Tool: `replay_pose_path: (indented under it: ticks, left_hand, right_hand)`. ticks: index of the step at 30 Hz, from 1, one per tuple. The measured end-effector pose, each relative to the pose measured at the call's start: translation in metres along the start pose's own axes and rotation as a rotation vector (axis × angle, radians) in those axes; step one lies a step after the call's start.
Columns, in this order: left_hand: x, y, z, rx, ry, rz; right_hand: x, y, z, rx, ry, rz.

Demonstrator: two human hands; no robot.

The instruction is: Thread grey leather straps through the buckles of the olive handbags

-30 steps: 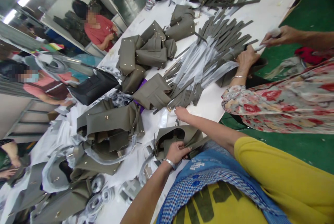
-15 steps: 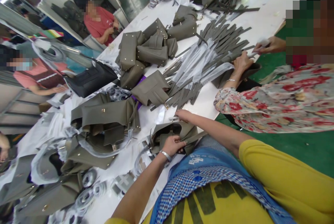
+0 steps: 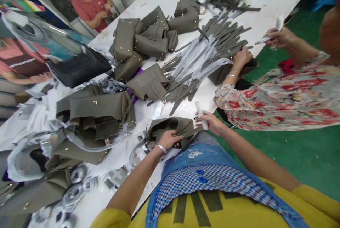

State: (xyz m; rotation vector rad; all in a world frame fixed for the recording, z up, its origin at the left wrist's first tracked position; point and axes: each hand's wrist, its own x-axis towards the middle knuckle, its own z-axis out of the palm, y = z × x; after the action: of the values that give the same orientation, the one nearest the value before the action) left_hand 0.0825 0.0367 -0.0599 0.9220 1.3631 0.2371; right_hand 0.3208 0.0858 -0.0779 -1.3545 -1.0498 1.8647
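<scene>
An olive-grey handbag (image 3: pixel 186 129) lies at the table edge against my apron, its mouth turned toward the left. My left hand (image 3: pixel 170 140), with a silver bracelet at the wrist, is closed on the near side of the bag, pinching its edge or a strap. Just right of the bag, my right hand (image 3: pixel 212 122) is closed around a small white stick-like tool (image 3: pixel 199 109). The tool's exact kind is unclear. A dark olive strap (image 3: pixel 195 131) runs from the bag toward the right hand.
Olive handbags (image 3: pixel 95 109) crowd the left, with more handbags (image 3: pixel 152 38) behind. Loose straps (image 3: pixel 225 36) are heaped beyond my hands. A black handbag (image 3: pixel 82 67) stands far left. To the right, a co-worker's hand (image 3: pixel 242 58) rests by a bag; their other hand (image 3: pixel 283 38) holds white items.
My right hand has picked up the white tool from the table and drawn back right. My left hand stays on the bag. The co-worker's far hand now shows white items; the view has shifted.
</scene>
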Motion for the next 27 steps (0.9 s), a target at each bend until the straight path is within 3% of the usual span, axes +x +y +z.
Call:
replay_pose_path:
  ticks: [2, 5, 8, 14, 20, 23, 27]
  left_hand:
    - [0.001, -0.001, 0.0, 0.0, 0.0, 0.003]
    - [0.001, -0.003, 0.0, -0.013, 0.004, 0.006]
    - [0.002, -0.003, 0.001, -0.017, 0.005, 0.004]
    - [0.001, -0.003, 0.002, -0.047, -0.014, 0.001]
    - [0.001, -0.006, 0.002, -0.019, 0.003, 0.023]
    - [0.002, -0.008, 0.002, -0.007, 0.009, 0.029]
    - [0.002, -0.008, 0.004, -0.016, 0.008, 0.027]
  right_hand:
    - [-0.03, -0.002, 0.01, 0.237, -0.091, 0.107]
    - [-0.057, 0.0, 0.025, 0.216, -0.068, 0.17]
    - [-0.063, 0.003, 0.033, 0.115, 0.016, 0.063]
    - [-0.07, -0.001, 0.033, 0.341, -0.086, 0.029]
    - [-0.073, -0.004, 0.035, 0.183, -0.137, 0.107]
    - [-0.066, 0.002, 0.04, -0.042, -0.049, 0.154]
    - [-0.059, 0.006, 0.048, -0.431, 0.064, 0.019]
